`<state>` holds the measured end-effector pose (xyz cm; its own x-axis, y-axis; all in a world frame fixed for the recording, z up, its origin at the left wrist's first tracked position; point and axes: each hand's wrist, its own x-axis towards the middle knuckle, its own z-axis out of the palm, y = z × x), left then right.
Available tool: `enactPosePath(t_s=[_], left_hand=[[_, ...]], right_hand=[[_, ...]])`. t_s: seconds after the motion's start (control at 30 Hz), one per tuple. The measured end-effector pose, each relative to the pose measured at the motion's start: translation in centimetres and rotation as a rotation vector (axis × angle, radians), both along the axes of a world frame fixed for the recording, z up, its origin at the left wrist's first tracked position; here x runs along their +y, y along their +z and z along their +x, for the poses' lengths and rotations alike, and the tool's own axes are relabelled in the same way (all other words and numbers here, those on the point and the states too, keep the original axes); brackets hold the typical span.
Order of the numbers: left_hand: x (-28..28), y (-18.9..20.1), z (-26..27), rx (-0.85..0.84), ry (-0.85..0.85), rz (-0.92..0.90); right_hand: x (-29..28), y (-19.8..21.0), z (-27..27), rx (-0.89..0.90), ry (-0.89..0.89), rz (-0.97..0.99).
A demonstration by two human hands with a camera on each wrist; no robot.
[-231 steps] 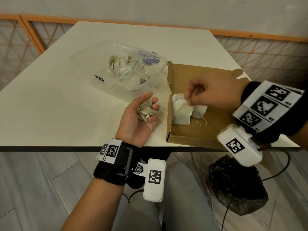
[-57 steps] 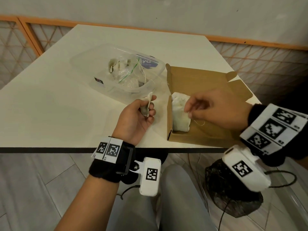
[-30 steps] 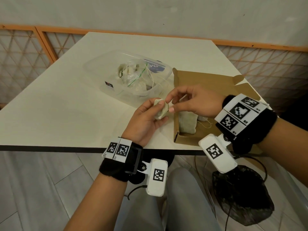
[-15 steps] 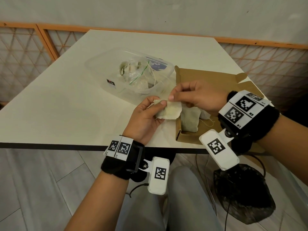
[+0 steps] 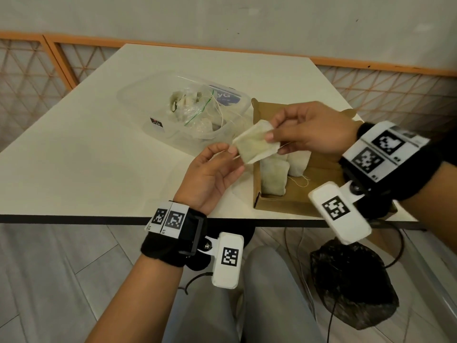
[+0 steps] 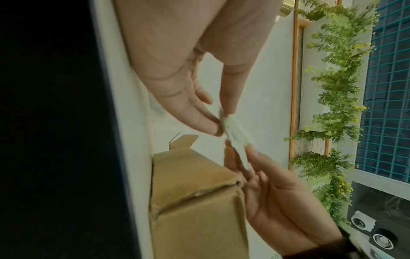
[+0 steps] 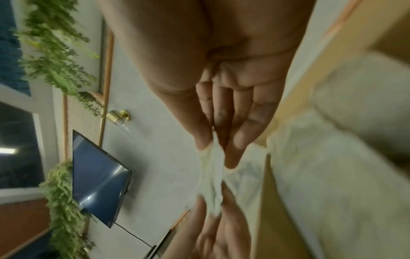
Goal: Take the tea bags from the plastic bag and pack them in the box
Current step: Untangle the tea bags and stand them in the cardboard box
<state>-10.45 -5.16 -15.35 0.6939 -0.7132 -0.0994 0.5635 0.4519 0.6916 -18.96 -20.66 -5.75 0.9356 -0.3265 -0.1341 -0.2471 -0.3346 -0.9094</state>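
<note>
Centre frame, the crumpled pale paper tea bag [image 5: 256, 142] is now spread flat; right hand [image 5: 311, 129] and left hand [image 5: 212, 174] both pinch it; ready, I judge, for the brown cardboard box [image 5: 279, 204].

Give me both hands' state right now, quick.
Left hand: fingertips pinch the near-left end of the flat, off-white paper tea bag.
Right hand: thumb and fingers pinch the same tea bag's far-right end, above the brown cardboard box.

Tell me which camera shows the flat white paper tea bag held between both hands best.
The head view: the flat white paper tea bag shows its whole face. The left wrist and right wrist views catch it edge-on and blurred.
</note>
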Motion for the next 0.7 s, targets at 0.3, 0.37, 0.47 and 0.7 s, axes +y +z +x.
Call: enactPosePath(t_s=[0.3, 0.37, 0.47, 0.7], left_hand=[[2.1, 4.8, -0.8, -0.553, 0.303, 0.281], [2.6, 7.6, 1.2, -0.696, 0.403, 0.301], [2.6, 10.5, 4.5, -1.008, 0.421, 0.552], [0.2, 10.6, 8.2, -1.407, -0.067, 1.321]], right_hand=[[-2.1, 0.5, -2.6, 0.349, 0.328, -0.250], [-1.7, -0.9, -2.0, 0.352, 0.341, -0.145], [-1.5, -2.7, -0.7, 0.383, 0.336, -0.184], [-1.1, -2.9, 1.0, 0.327, 0.225, -0.493]])
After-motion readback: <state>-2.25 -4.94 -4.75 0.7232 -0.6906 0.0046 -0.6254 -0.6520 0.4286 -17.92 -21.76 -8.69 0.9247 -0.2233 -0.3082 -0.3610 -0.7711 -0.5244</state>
